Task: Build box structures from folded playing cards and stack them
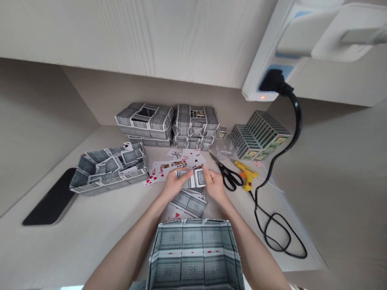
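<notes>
Both my hands meet over the middle of the white desk. My left hand (173, 184) and my right hand (214, 184) pinch a small piece made of grey-backed playing cards (191, 177) between them, fingers closed on its two ends. Under the hands lie more face-down cards (190, 202). Face-up cards (169, 165) are spread just beyond the hands. An open box built from cards (195, 253) stands close to me between my forearms.
A card-built tray (109, 169) sits at the left, two stacked card boxes (145, 121) (196, 121) at the back, a row of card packs (260, 135) at the right. Black scissors (228, 175), a yellow glue gun (246, 174) with black cord, and a dark pad (51, 199) lie nearby.
</notes>
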The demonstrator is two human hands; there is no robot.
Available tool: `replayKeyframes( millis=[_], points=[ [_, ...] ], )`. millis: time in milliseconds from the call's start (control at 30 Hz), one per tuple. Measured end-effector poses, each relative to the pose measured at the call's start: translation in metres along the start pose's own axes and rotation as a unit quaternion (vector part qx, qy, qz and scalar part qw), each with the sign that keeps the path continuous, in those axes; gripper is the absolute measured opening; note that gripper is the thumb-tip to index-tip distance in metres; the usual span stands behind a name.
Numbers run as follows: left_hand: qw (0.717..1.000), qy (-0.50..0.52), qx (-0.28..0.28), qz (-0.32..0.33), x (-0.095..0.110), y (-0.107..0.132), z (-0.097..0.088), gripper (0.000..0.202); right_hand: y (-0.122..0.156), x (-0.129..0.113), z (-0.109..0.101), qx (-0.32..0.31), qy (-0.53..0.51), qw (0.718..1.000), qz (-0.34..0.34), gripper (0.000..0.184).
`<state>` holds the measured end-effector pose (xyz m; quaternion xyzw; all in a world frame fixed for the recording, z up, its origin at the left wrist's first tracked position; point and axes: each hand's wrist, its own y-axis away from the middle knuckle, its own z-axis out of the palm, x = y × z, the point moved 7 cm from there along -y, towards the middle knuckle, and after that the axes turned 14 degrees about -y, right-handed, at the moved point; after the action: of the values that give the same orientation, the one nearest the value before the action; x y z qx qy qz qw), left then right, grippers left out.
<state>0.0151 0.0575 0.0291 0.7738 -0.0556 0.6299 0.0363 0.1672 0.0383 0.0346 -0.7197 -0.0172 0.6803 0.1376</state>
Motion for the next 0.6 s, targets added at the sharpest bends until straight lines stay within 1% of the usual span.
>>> replayKeyframes(
  millis=[67, 133, 233, 300, 367, 400, 433, 500, 533, 600],
  points=[
    [0.999, -0.019, 0.008, 0.025, 0.003, -0.001, -0.003, 0.026, -0.002, 0.000, -0.002, -0.002, 0.005, 1.000, -0.007, 0.048],
    [0.999, -0.029, 0.001, 0.036, 0.003, -0.002, -0.005, 0.025, -0.004, 0.002, -0.004, -0.005, -0.013, 1.000, -0.003, 0.048],
    [0.999, -0.005, -0.045, 0.029, -0.002, -0.005, -0.002, 0.026, -0.008, 0.007, -0.008, 0.008, -0.080, 0.996, 0.030, 0.043],
    [0.996, 0.021, -0.078, 0.024, -0.005, -0.006, 0.001, 0.032, -0.011, 0.011, -0.011, 0.011, -0.138, 0.989, 0.055, 0.039],
    [0.995, 0.053, -0.087, 0.019, -0.006, -0.009, 0.000, 0.041, -0.015, 0.014, -0.015, 0.011, -0.160, 0.985, 0.057, 0.036],
    [0.994, 0.071, -0.079, 0.014, -0.006, -0.010, -0.002, 0.044, -0.017, 0.015, -0.019, 0.016, -0.141, 0.989, 0.045, 0.035],
    [0.994, 0.091, -0.066, 0.006, -0.007, -0.011, -0.004, 0.046, -0.019, 0.015, -0.024, 0.025, -0.098, 0.994, 0.030, 0.033],
    [0.991, 0.129, -0.030, -0.021, -0.009, -0.013, -0.011, 0.048, -0.022, 0.015, -0.032, 0.035, 0.042, 0.998, -0.018, 0.030],
    [0.989, 0.144, -0.006, -0.035, -0.011, -0.014, -0.014, 0.050, -0.023, 0.015, -0.032, 0.017, 0.108, 0.993, -0.040, 0.029],
    [0.984, 0.165, 0.038, -0.057, -0.015, -0.014, -0.022, 0.056, -0.023, 0.017, -0.027, -0.026, 0.194, 0.978, -0.068, 0.035]
  ],
)
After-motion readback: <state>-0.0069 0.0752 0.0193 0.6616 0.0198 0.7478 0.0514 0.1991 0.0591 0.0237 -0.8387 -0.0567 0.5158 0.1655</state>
